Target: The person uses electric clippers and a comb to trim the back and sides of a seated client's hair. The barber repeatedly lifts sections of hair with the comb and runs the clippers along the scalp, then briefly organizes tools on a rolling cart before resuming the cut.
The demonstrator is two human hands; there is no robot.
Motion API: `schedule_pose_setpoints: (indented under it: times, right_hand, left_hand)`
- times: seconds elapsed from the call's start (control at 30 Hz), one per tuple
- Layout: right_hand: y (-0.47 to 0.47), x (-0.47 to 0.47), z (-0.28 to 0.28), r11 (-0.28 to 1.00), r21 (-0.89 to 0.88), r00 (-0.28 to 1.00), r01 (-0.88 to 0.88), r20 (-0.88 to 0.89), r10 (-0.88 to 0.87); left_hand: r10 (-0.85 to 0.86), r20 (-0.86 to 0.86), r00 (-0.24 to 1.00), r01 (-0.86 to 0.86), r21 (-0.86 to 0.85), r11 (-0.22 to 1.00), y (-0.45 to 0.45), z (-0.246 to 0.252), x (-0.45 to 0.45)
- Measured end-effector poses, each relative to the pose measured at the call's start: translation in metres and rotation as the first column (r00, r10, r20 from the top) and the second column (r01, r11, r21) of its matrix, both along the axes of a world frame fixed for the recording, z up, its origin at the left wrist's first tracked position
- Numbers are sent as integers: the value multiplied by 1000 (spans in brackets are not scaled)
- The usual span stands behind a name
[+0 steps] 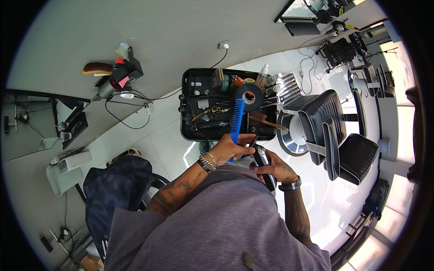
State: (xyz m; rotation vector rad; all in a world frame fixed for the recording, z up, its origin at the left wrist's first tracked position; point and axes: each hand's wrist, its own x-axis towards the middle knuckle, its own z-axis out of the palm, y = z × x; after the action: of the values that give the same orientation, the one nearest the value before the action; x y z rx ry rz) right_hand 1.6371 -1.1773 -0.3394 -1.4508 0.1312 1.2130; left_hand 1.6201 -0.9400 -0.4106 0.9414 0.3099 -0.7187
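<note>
My left hand holds a blue comb, teeth pointing left, upright in the view. Its thumb and fingertips also reach the head end of a black and silver hair clipper. The clipper's body lies in my right hand, whose thumb rests across it. Just beyond my hands stands a black tray with scissors, a brown-bristled brush with a wooden handle, a roll of neck strips or tape and spray bottles. Whether the clipper's head bears a guard cannot be told.
Black padded barber chairs stand at the right. A dark cape is draped at the lower left. On the left wall, a holder carries a brush and a hair dryer, with cables hanging below.
</note>
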Motion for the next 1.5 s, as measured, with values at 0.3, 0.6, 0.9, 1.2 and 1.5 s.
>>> schedule_pose_setpoints:
  times: [0.3, 0.6, 0.9, 1.2, 1.5]
  right_hand:
    - [11, -4, -12, 999, -6, 996, 32, 78, -31]
    - [75, 4, -47, 980, -174, 908, -98, 388, 159]
    - [42, 161, -86, 829, -458, 403, 320, 858, 319]
    - [43, 177, -97, 784, -523, 496, 334, 805, 326]
    - [208, 223, -81, 943, -260, 798, 208, 602, -11]
  left_hand:
    - [191, -87, 978, -188, 43, 981, -17, -1, -39]
    - [445, -32, 895, -423, 256, 869, -16, -11, -34]
    - [712, -89, 697, -711, -216, 669, 88, -4, -39]
    - [882, -118, 456, -888, -127, 442, 145, 9, -84]
    - [934, -144, 327, -945, -33, 326, 148, -5, -115]
